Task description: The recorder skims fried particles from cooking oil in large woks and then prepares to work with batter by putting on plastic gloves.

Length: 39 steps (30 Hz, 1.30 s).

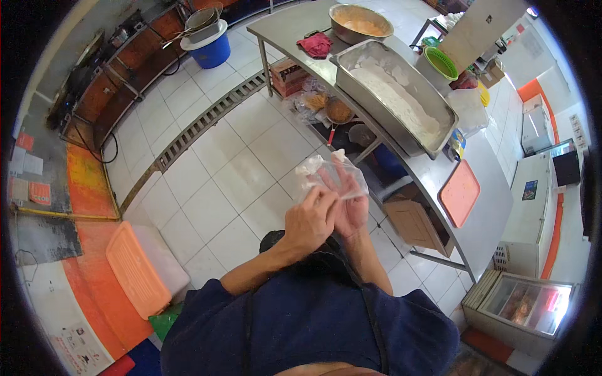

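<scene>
My left hand (pixel 311 217) has its fingertips pinched on a thin clear plastic bag or glove (pixel 353 182), in front of my body. My right hand (pixel 352 211) is partly inside that plastic, palm up with the fingers spread. White bunched ends of the plastic or white residue show at the fingertips; which one I cannot tell. Beyond the hands, a deep steel pan (pixel 395 98) of white flour-like powder stands on the steel table (pixel 487 188). A steel bowl (pixel 360 23) with an orange-tinted mixture and a red cloth (pixel 315 45) are near it.
A pink tray (pixel 461 193) lies by the table's near edge. Under the table are a cardboard box (pixel 418 221) and a strainer with brown crumbs (pixel 338 112). A blue bucket (pixel 210 50) stands at the back left, an orange-lidded bin (pixel 138 270) at the left. A drain grate (pixel 211 122) crosses the floor.
</scene>
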{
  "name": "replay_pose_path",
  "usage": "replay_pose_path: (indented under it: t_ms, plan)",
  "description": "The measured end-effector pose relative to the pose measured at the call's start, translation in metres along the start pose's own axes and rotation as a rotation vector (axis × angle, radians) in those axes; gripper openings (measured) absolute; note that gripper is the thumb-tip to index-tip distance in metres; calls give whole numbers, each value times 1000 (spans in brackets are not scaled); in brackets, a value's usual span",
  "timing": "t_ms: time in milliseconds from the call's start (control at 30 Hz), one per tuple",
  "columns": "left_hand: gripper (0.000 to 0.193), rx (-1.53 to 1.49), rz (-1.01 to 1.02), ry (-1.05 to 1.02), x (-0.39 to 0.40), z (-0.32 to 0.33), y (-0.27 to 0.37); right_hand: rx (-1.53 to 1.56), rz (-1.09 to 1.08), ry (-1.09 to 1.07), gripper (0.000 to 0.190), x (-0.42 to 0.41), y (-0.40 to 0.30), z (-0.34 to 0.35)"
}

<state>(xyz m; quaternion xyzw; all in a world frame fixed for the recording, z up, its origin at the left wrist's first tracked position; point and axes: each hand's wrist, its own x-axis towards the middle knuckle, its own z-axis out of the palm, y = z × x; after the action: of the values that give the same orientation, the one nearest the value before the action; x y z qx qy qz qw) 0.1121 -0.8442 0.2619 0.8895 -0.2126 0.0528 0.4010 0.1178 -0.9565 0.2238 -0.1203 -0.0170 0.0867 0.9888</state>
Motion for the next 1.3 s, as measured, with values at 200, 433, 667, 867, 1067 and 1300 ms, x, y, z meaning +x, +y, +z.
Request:
replay_pose_path:
  t_ms: [200, 433, 667, 867, 1067, 1300]
  plan:
    - [13, -80, 83, 318, 39, -13, -4, -1266, 12, 206, 48, 5, -11, 42]
    - [17, -331, 325, 185, 60, -35, 44, -2258, -891, 43, 37, 43, -64, 36]
    - [25, -166, 200, 62, 88, 17, 24, -338, -118, 115, 70, 66, -104, 7]
    - [15, -71, 195, -7, 124, 47, 33, -28, -196, 3, 74, 75, -119, 1]
    - [10, -47, 389, -148, 138, 76, 37, 11, -206, -76, 77, 84, -156, -17]
    - [7, -154, 445, -186, 153, 100, 51, 24, -228, -26, 63, 79, -186, -27]
